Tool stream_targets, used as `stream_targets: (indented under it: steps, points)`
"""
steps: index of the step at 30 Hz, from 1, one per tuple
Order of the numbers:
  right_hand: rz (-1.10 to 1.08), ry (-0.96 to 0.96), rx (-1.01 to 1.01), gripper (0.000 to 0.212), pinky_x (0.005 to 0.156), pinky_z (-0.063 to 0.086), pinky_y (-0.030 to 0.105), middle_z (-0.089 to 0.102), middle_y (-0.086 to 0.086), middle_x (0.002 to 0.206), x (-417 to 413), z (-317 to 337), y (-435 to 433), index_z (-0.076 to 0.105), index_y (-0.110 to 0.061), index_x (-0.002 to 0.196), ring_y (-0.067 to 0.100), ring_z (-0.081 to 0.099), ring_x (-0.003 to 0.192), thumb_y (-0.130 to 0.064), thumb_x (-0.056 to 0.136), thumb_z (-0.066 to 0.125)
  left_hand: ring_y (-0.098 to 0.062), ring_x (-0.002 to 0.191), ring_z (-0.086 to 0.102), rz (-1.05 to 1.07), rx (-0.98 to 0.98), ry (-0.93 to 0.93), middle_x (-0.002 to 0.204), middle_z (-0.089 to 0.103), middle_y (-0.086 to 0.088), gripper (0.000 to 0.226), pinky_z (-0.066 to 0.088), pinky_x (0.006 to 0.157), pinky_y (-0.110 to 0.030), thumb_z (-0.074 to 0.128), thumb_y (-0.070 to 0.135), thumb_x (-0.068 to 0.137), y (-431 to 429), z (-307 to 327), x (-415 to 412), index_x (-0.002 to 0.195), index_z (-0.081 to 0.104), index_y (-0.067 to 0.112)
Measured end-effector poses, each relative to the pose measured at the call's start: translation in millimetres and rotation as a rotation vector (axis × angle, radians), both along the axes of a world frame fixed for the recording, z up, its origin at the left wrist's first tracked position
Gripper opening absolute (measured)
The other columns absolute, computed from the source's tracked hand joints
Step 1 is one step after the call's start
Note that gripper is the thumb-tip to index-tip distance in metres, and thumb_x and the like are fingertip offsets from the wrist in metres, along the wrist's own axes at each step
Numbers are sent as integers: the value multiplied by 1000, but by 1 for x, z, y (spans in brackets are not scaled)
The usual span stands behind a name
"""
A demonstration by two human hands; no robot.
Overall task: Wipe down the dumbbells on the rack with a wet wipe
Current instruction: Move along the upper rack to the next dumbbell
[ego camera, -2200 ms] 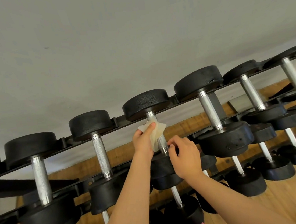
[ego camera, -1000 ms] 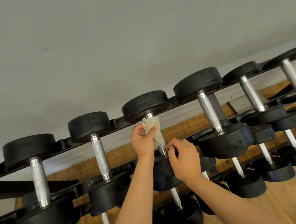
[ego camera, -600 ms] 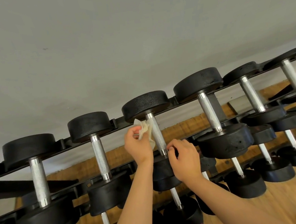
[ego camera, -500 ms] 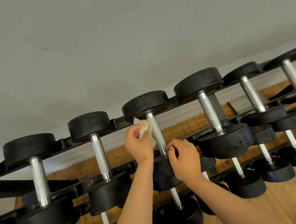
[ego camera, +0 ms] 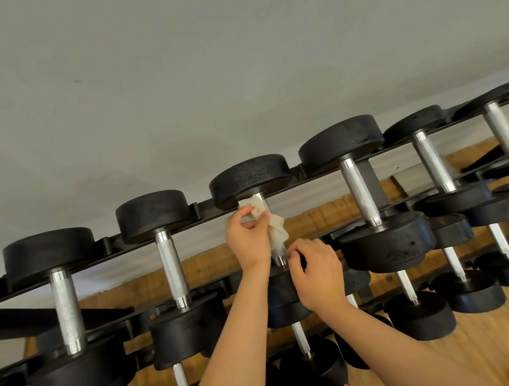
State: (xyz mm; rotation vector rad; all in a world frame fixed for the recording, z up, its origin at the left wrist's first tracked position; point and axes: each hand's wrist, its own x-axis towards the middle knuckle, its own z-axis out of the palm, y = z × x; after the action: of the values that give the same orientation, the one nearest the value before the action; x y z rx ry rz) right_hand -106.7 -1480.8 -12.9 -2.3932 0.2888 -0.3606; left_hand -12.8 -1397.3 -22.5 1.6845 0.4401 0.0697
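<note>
A black rack [ego camera: 204, 203] carries a row of black dumbbells with silver handles. My left hand [ego camera: 247, 240] grips a crumpled white wet wipe [ego camera: 274, 227] wrapped round the handle of the middle dumbbell [ego camera: 250, 179], just under its far head. My right hand [ego camera: 316, 272] grips the near end of the same dumbbell, fingers curled at the base of the handle; its near head is mostly hidden behind both hands.
Neighbouring dumbbells sit close on both sides: one to the left [ego camera: 168, 255] and a larger one to the right [ego camera: 361, 194]. Lower tiers hold several smaller dumbbells [ego camera: 420, 317]. A grey wall [ego camera: 203, 72] stands behind the rack, wooden floor [ego camera: 498, 346] at lower right.
My left hand had drawn the wipe off to the left of the handle; it has now come back and wrapped the wipe round the handle again. My right hand stayed put.
</note>
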Motion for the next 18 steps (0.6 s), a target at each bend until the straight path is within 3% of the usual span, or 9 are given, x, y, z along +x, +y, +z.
stream_targets:
  steps: [3, 7, 9, 11, 14, 18]
  points:
    - [3, 5, 0, 33, 65, 39, 29, 58, -8, 69, 0, 0, 0, 63, -19, 75, 10, 49, 66, -30, 88, 34, -17, 83, 70, 34, 7, 11, 108, 69, -6, 29, 59, 78, -33, 75, 20, 85, 1, -3, 0, 112, 67, 17]
    - [4, 4, -5, 34, 64, 38, 29, 57, -8, 69, 0, -1, 0, 62, -20, 75, 9, 48, 66, -31, 88, 34, -13, 90, 64, -57, 50, 58, 114, 62, 1, 37, 53, 78, -23, 73, 26, 86, 4, -8, 3, 120, 65, 13]
    - [-1, -2, -7, 33, 64, 37, 28, 57, -9, 68, 0, -1, 0, 63, -20, 75, 8, 47, 66, -30, 88, 34, -13, 91, 65, -96, 3, 67, 112, 65, 0, 35, 55, 81, -29, 72, 27, 87, 5, -10, 5, 118, 67, 13]
    - [-4, -4, -7, 33, 64, 36, 28, 57, -9, 68, 1, -1, 0, 63, -20, 75, 8, 46, 65, -29, 88, 35, -13, 88, 66, -85, -28, 69, 100, 70, 1, 25, 56, 80, -27, 73, 28, 87, 3, -9, 8, 106, 70, 13]
    - [-5, -12, -9, 31, 64, 36, 28, 56, -9, 67, 1, -2, 0, 63, -20, 74, 8, 46, 65, -28, 88, 36, -5, 70, 59, -23, 17, 59, 75, 63, 6, 22, 43, 60, -6, 73, 32, 86, -2, -5, 12, 81, 66, 11]
    - [-5, -12, -9, 32, 64, 37, 28, 55, -10, 68, 0, -2, 0, 63, -20, 74, 9, 47, 65, -29, 88, 35, -5, 57, 47, 26, 51, -18, 60, 52, 4, 35, 39, 56, -11, 69, 29, 89, 0, -10, 9, 64, 55, 10]
